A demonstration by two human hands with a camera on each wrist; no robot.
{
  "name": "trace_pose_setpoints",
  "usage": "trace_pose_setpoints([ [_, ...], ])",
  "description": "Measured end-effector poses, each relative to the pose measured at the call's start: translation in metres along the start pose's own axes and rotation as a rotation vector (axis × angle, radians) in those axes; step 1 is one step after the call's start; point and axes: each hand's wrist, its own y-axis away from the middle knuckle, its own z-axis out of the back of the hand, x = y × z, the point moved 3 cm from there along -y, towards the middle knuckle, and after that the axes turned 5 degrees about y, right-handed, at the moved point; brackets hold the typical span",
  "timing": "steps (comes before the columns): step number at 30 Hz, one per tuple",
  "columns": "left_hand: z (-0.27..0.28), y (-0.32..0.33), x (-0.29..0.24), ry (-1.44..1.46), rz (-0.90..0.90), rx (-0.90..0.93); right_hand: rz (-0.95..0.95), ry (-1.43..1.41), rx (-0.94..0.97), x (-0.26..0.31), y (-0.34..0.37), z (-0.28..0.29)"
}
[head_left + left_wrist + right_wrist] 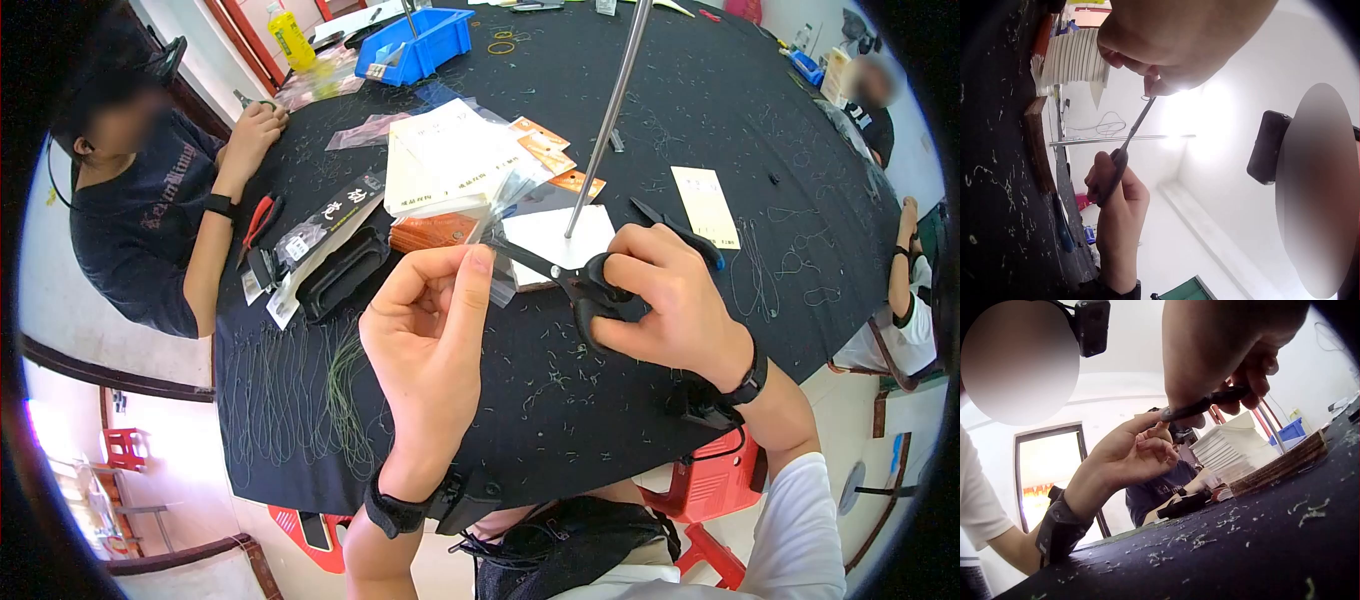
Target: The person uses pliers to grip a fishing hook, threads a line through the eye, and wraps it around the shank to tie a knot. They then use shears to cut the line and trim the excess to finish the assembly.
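My right hand (670, 300) grips black-handled scissors (585, 290), its fingers through the loops. The scissors' blades point left, their tips right at the left fingertips. My left hand (430, 330) pinches a small thin thing between thumb and forefinger; the fingers mostly hide it and I cannot tell its kind. A tiny loop (1145, 97) shows by those fingertips in the left wrist view. Just beyond them lies a clear plastic bag (515, 190), overlapped by the blade tips. Behind the scissors is a white-topped stack of cards (560, 240) with a metal rod rising over it.
Stacked white cards (440, 160) and orange packets (435, 233) lie behind the left hand. Green threads (345, 400) spread at front left, near a black case (345, 275). Another pair of scissors (680, 230) and a yellow card (705, 205) lie right. Another person sits at left.
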Motion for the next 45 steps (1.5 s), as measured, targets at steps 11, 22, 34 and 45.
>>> trace_pose_setpoints([
  [11,-0.0008,0.0019,-0.0018,-0.130,-0.064,-0.037,0.016,0.017,0.030,-0.0004,0.0002,-0.0006],
  [22,-0.0009,0.0028,-0.0013,-0.161,-0.057,-0.042,0.004,0.012,0.052,0.0001,0.0008,-0.0003],
  [34,-0.0006,0.0034,-0.0016,-0.184,-0.081,-0.039,-0.005,0.035,0.100,0.0007,0.0006,0.0001],
  [45,-0.0004,0.0032,-0.0017,-0.173,-0.082,-0.044,0.010,0.003,0.094,0.0012,0.0009,-0.0016],
])
